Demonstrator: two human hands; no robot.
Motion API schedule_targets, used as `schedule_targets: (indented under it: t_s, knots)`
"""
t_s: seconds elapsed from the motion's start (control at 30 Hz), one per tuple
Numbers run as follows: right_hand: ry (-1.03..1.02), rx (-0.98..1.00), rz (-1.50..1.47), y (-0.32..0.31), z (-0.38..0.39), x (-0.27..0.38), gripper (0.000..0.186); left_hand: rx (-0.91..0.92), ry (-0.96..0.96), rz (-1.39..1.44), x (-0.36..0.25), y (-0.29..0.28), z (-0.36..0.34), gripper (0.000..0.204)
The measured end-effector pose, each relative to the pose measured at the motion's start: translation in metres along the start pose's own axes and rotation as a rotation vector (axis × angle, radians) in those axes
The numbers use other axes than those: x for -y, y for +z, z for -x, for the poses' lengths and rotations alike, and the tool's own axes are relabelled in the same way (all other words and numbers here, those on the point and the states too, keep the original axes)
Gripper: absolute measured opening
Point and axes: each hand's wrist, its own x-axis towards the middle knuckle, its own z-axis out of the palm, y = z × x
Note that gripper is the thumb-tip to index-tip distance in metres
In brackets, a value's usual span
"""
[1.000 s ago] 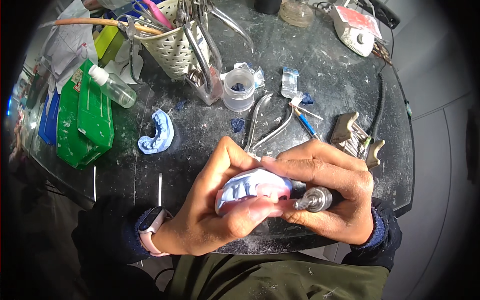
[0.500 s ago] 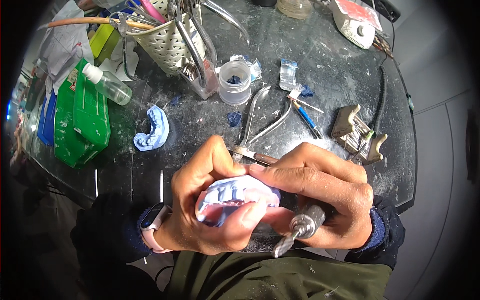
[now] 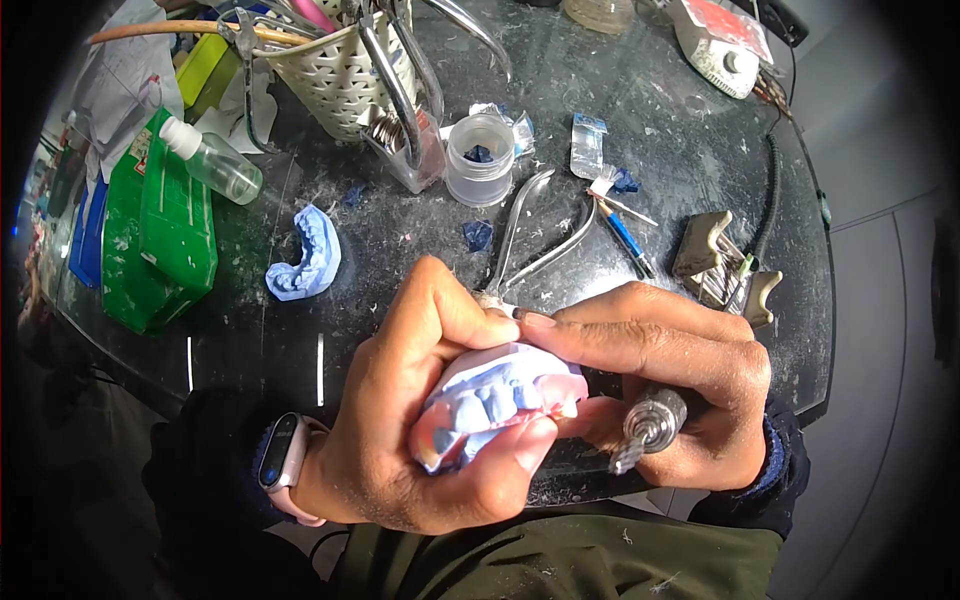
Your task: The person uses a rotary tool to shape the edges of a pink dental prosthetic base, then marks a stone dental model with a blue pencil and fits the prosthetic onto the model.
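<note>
My left hand (image 3: 410, 410) is closed around a blue dental cast (image 3: 490, 402), thumb along its near side and index finger over the top. Pink denture material (image 3: 562, 390) covers parts of the cast, with a pale tooth showing near its right end. In my right hand (image 3: 690, 390) lies a metal rotary handpiece (image 3: 657, 418), its bur (image 3: 627, 458) pointing down and left, apart from the cast. That hand's outstretched fingers meet my left fingertips at the cast's top edge, and its thumb is against the right end. Another blue cast (image 3: 308, 255) lies on the table to the left.
Pliers (image 3: 520, 235) lie just beyond my hands, near a blue-handled tool (image 3: 625, 240). Farther off stand a clear jar (image 3: 480, 175) and a woven basket of tools (image 3: 335, 80). A green box (image 3: 160, 230) sits left, a bur holder (image 3: 725, 265) right.
Both hands have shifted slightly right. The cast has turned so more of its teeth face me, and the handpiece has moved right and up with my right hand.
</note>
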Motion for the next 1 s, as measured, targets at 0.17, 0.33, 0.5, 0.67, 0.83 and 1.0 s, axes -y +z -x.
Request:
schedule_targets:
  t_s: [0.17,0.33,0.5,0.67,0.83,1.0]
  knots:
    - [0.028,0.034,-0.05,-0.004,0.0,-0.001,0.043,-0.021,0.011,-0.139,-0.007,-0.001,-0.003,0.045]
    - [0.02,0.072,-0.101,-0.007,-0.002,-0.002,0.044,-0.01,0.083,-0.309,-0.009,-0.001,-0.002,0.043]
    - [0.035,0.035,-0.087,-0.005,0.001,0.002,0.041,0.012,0.156,-0.4,-0.012,-0.001,-0.003,0.046]
    - [0.082,-0.007,-0.121,0.002,-0.001,0.002,0.043,0.0,0.288,-0.575,-0.013,0.0,-0.005,0.046]
    - [0.104,-0.051,-0.112,0.006,-0.001,0.002,0.043,-0.099,0.422,-0.61,-0.01,0.006,-0.008,0.042]
    - [0.081,-0.03,-0.107,0.004,-0.001,0.005,0.038,-0.114,0.428,-0.541,-0.008,0.007,-0.004,0.043]
